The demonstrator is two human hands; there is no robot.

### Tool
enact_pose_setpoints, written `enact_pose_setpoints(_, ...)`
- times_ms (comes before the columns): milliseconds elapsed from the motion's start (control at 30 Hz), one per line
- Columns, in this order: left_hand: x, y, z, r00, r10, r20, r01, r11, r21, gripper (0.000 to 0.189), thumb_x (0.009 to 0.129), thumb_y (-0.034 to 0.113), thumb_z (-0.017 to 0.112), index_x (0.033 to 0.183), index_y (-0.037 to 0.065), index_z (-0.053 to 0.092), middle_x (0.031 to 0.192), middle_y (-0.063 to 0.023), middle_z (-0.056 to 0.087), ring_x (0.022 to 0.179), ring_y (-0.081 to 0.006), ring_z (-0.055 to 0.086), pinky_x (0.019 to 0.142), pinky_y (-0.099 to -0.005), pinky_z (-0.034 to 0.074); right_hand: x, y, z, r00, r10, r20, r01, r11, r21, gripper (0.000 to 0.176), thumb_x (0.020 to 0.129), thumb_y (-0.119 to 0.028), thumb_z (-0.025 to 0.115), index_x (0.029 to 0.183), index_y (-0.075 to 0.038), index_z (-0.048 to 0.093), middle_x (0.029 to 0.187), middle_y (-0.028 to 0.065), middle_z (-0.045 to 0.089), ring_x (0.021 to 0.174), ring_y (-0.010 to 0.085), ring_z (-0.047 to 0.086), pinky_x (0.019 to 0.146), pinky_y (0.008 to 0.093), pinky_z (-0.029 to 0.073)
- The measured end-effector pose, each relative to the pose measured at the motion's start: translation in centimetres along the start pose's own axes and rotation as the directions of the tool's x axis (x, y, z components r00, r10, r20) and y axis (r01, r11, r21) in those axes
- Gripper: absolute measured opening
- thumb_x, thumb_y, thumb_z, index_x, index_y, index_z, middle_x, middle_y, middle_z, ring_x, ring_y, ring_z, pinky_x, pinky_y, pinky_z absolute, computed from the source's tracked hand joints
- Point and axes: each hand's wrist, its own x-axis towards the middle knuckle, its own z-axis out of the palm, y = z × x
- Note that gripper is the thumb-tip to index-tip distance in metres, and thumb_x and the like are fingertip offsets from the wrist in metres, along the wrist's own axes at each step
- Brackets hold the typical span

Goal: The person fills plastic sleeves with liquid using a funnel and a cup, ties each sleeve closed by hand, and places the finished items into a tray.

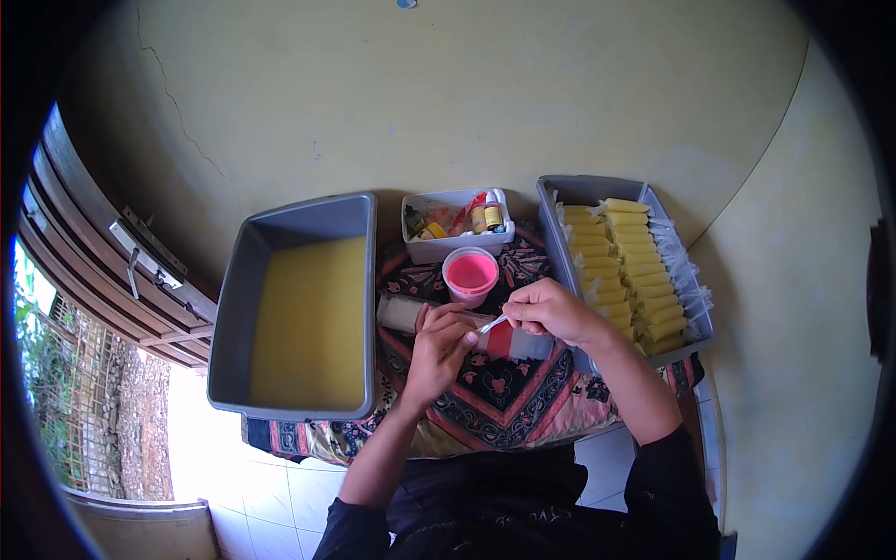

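Both of your hands are over the middle of the cloth-covered counter (499, 383), joined by a thin, whitish twisted strip of plastic (492, 324). Left hand (441, 347): fingers closed on the strip's lower end, thumb uppermost. Right hand (544, 312): fingers pinching its upper end, knuckles up. Strip slants up to the right; whether it is the neck of a bag cannot be told.

Beneath your hands, a long clear plastic packet with a red band (501, 341) lies crosswise on the patterned cloth, partly hidden by them. Just beyond the hands, a white cup with a pink interior (470, 272) stands upright. Behind it, toward the middle of the far edge, a small white bin (452, 249) holds small bottles (492, 213), one with a yellow label, and some red material.

Left side of the counter: a large grey tub (366, 308) containing yellow liquid (311, 322), reaching from the far left corner toward the near left corner. Right side: a second grey tub (553, 219), set at a slant, packed with rows of yellow-filled plastic tubes (644, 271). Their loose clear ends bunch along its right wall.
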Motion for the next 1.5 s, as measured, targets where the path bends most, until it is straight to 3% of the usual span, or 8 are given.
enact_pose_setpoints(367,0.7,0.4,3.0,0.995,0.025,-0.093,-0.005,0.979,0.202,0.01,0.082,0.01,0.063,0.089,0.004,0.067,0.095,-0.0059,0.063,0.111,-0.0263,0.054,0.104,-0.0538,0.024,0.2,-0.3,1.2,0.994,0.081,-0.074,-0.037,0.882,0.471,0.022,0.095,-0.016,0.054,0.082,0.0,0.063,0.075,0.0088,0.067,0.045,0.006,0.054,0.036,0.0186,0.036)
enact_pose_setpoints(500,1.1,0.0,3.7,0.984,0.041,-0.173,-0.01,0.984,0.178,0.012,0.078,0.009,0.066,0.088,0.003,0.068,0.098,-0.008,0.062,0.104,-0.0266,0.055,0.098,-0.0479,0.033,0.6,1.0,2.4,0.967,-0.163,-0.197,0.167,0.986,0.003,0.02,0.093,-0.013,0.054,0.088,0.003,0.064,0.083,0.0142,0.07,0.047,0.0143,0.06,0.04,0.0255,0.043)
enact_pose_setpoints(567,1.2,0.0,3.6,0.983,0.029,-0.179,-0.002,0.989,0.149,0.012,0.076,0.008,0.067,0.087,0.003,0.069,0.099,-0.0086,0.062,0.101,-0.0269,0.055,0.095,-0.0453,0.035,0.7,1.3,3.1,0.836,-0.503,-0.219,0.321,0.773,-0.548,0.017,0.09,-0.014,0.057,0.084,0.001,0.064,0.078,0.0169,0.067,0.05,0.0269,0.062,0.047,0.0343,0.047)
enact_pose_setpoints(833,1.0,0.3,3.3,0.996,0.054,-0.068,-0.04,0.981,0.188,0.013,0.071,0.004,0.065,0.084,0.002,0.067,0.107,-0.0099,0.058,0.102,-0.0276,0.052,0.089,-0.0412,0.036,0.3,1.9,3.6,0.826,-0.547,-0.134,0.175,0.476,-0.862,0.017,0.088,-0.017,0.054,0.078,-0.003,0.054,0.066,0.0148,0.061,0.06,0.0336,0.062,0.055,0.0437,0.049)
enact_pose_setpoints(1067,1.0,1.1,1.5,0.981,0.194,0.02,-0.192,0.935,0.298,0.015,0.069,0.008,0.071,0.083,0.005,0.068,0.106,-0.0079,0.057,0.105,-0.0262,0.052,0.09,-0.0422,0.034,0.2,2.2,3.1,0.883,-0.448,-0.141,0.16,0.57,-0.806,0.018,0.089,-0.015,0.053,0.077,-0.002,0.052,0.067,0.0155,0.06,0.061,0.035,0.06,0.054,0.0441,0.045)
enact_pose_setpoints(1133,0.9,1.5,1.0,0.976,0.217,0.027,-0.214,0.926,0.312,0.014,0.069,0.009,0.072,0.083,0.006,0.069,0.105,-0.0076,0.057,0.105,-0.0257,0.052,0.089,-0.0426,0.034,0.2,1.7,2.5,0.957,-0.275,-0.089,0.169,0.78,-0.602,0.02,0.088,-0.015,0.053,0.078,0.002,0.054,0.069,0.0209,0.061,0.063,0.0374,0.062,0.058,0.0464,0.046)
enact_pose_setpoints(1267,1.1,1.5,0.7,0.967,0.256,0.006,-0.243,0.912,0.331,0.012,0.068,0.01,0.073,0.079,0.007,0.069,0.103,-0.0066,0.057,0.103,-0.0249,0.053,0.09,-0.0434,0.034,0.3,1.6,2.8,0.973,-0.215,-0.079,0.155,0.872,-0.464,0.022,0.088,-0.016,0.052,0.079,0.004,0.055,0.069,0.0216,0.061,0.063,0.0366,0.061,0.059,0.0441,0.045)
enact_pose_setpoints(1500,0.7,1.1,1.6,0.942,0.313,-0.12,-0.222,0.851,0.476,0.017,0.064,0.012,0.075,0.079,0.01,0.069,0.099,-0.0031,0.059,0.104,-0.0231,0.055,0.091,-0.0437,0.034,0.5,1.2,2.7,0.993,-0.114,-0.019,0.108,0.977,-0.186,0.021,0.093,-0.015,0.05,0.08,0.001,0.054,0.065,0.0063,0.057,0.055,0.0143,0.055,0.052,0.0325,0.042)
